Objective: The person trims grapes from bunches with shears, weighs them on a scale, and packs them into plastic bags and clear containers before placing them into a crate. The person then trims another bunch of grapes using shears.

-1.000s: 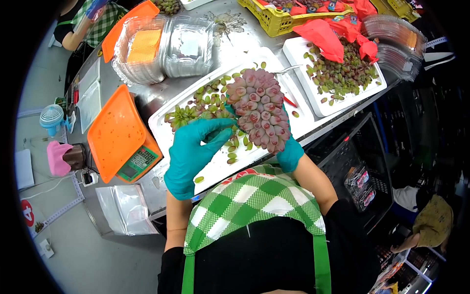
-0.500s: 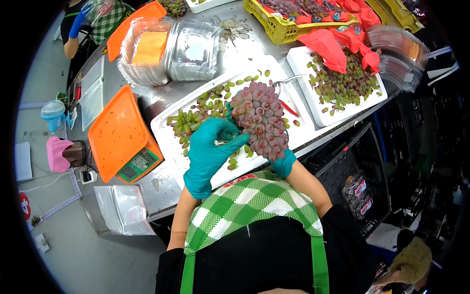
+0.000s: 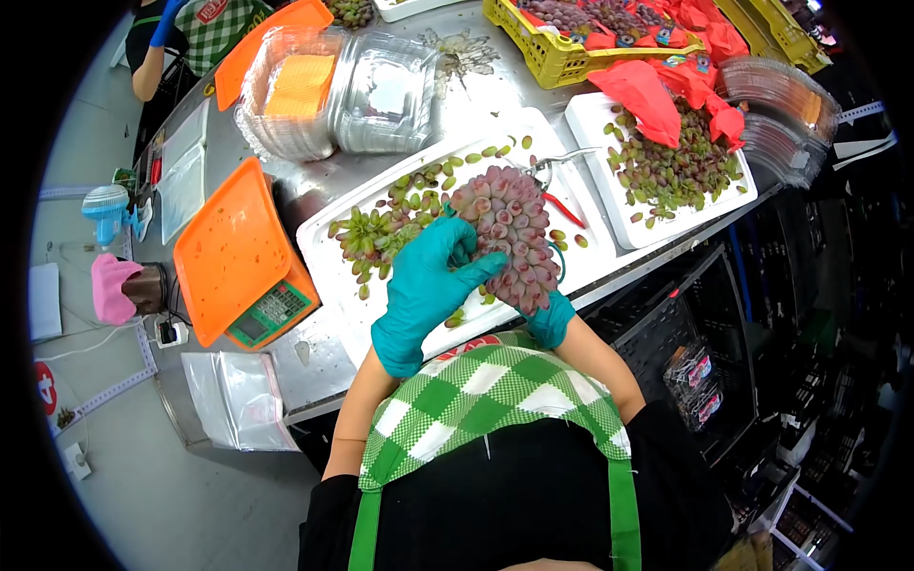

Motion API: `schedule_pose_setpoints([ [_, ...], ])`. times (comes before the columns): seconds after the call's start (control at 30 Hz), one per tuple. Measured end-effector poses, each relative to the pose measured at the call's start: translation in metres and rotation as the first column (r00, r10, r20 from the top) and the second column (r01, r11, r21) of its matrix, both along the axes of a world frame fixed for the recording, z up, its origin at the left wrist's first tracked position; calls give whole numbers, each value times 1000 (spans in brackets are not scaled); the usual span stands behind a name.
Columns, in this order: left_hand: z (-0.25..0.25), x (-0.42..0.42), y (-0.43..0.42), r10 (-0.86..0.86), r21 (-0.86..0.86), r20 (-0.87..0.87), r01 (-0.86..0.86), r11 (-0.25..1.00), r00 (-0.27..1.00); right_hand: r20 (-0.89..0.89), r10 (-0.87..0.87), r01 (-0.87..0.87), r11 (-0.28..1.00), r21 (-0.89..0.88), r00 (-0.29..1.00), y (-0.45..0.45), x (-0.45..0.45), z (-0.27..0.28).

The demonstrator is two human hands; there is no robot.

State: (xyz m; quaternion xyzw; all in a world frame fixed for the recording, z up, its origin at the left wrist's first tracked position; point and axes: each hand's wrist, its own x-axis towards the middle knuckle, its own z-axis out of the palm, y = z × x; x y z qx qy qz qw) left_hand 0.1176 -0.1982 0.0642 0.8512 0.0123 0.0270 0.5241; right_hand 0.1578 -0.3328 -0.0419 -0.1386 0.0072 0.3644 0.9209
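Observation:
A large bunch of reddish-purple grapes (image 3: 509, 224) is held over a white foam tray (image 3: 328, 285). My left hand (image 3: 433, 276), in a teal glove, curls at the bunch's left side, with the thumb pressed on the grapes. Under the bunch, my right hand (image 3: 549, 322) grips it from below; most of its fingers are hidden. Loose green and reddish grapes (image 3: 419, 190) and a small green bunch (image 3: 367, 235) lie in the tray. Snips with red handles (image 3: 565, 210) rest at its right side, partly covered by the bunch.
An orange scale (image 3: 238, 257) stands left, with plastic bags (image 3: 233, 400) below it. Clear plastic boxes (image 3: 386, 95) stand behind the tray. At right are a second foam tray (image 3: 652, 228) of grapes and a yellow crate (image 3: 543, 62). Another person's blue-gloved hand (image 3: 167, 21) shows at upper left.
My left hand has shifted right and its thumb now lies against the front of the bunch. The bunch has moved slightly and uncovers more of the snips.

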Motion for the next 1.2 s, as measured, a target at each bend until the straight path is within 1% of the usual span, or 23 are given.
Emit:
schedule_pose_setpoints([
  [0.1, -3, 0, 0, 12, -126, -8, -13, 992, 1000, 97, -2, 10, 997, -76, 995, 5, -2, -13],
  [0.13, -4, 0, 0, 25, -174, -8, -26, 984, 1000, 206, 12, 27, 982, -185, 978, 4, -4, -5],
  [0.17, -5, 0, 0, 15, -163, 9, -14, 986, 1000, 312, 39, 55, 956, -288, 949, 2, -5, 10],
  [0.27, -5, -2, 1, -11, -141, 40, 16, 990, 999, 430, 93, 115, 893, -434, 898, 1, -11, 37],
  [0.3, -3, -3, 1, -18, -143, 37, 23, 990, 999, 568, 174, 203, 817, -539, 805, 1, -11, 43],
  [0.37, -1, -6, 2, 1, -159, 62, 8, 987, 998, 747, 356, 426, 650, -629, 561, 4, -9, 21],
  [0.4, -1, -9, 2, 29, -174, 89, -14, 985, 996, 785, 446, 551, 558, -620, 431, 5, -9, 11],
  [0.47, -4, -12, 5, 119, -215, 116, -92, 972, 986, 824, 390, 563, 602, -566, 411, 8, -10, 25],
  [0.5, -8, -13, 7, 180, -241, 115, -149, 959, 977, 845, 329, 529, 668, -524, 421, 9, -11, 29],
  [0.53, -9, -14, 8, 241, -268, 111, -204, 942, 964, 815, 276, 426, 742, -518, 509, 10, -10, 23],
  [0.57, -8, -15, 10, 273, -233, 157, -233, 944, 949, 770, 232, 321, 809, -492, 594, 10, -8, 15],
  [0.63, -6, -12, 10, 268, -199, 237, -223, 954, 934, 762, 242, 288, 824, -488, 600, 9, -5, 10],
  [0.73, 0, -7, 5, 210, -71, 346, -198, 978, 915, 842, 394, 513, 669, -538, 369, 5, -4, 18],
  [0.77, 2, -5, 3, 178, -14, 377, -187, 982, 909, 835, 427, 543, 634, -550, 347, 5, -6, 20],
  [0.8, 1, -3, 3, 141, -31, 373, -139, 990, 917, 825, 461, 572, 598, -561, 327, 4, -8, 22],
  [0.87, -4, 1, 3, 64, -66, 369, -43, 997, 927, 785, 483, 540, 570, -619, 389, 5, -16, 26],
  [0.9, -8, 2, 2, 39, -164, 325, 15, 986, 945, 741, 426, 409, 637, -653, 519, 5, -18, 27],
  [0.93, -7, 3, 0, 47, -209, 298, 17, 978, 953, 669, 369, 283, 698, -658, 645, 5, -19, 27],
  [0.97, -5, 3, -3, 53, -255, 271, 18, 967, 961, 485, 279, 53, 824, -564, 829, 4, -19, 28],
  [1.0, -3, 4, -4, 58, -301, 245, 19, 953, 968, 398, 263, -21, 855, -518, 879, 3, -20, 28],
  [1.07, -3, 5, -5, 73, -225, 241, -18, 974, 968, 310, 266, -86, 867, -491, 913, 2, -23, 27],
  [1.1, -3, 6, -5, 81, -186, 239, -36, 982, 968, 307, 277, -95, 862, -498, 911, 1, -24, 25],
  [1.2, -5, 6, -5, 85, -211, 235, -34, 977, 968, 310, 315, -107, 835, -540, 897, -3, -27, 22],
])
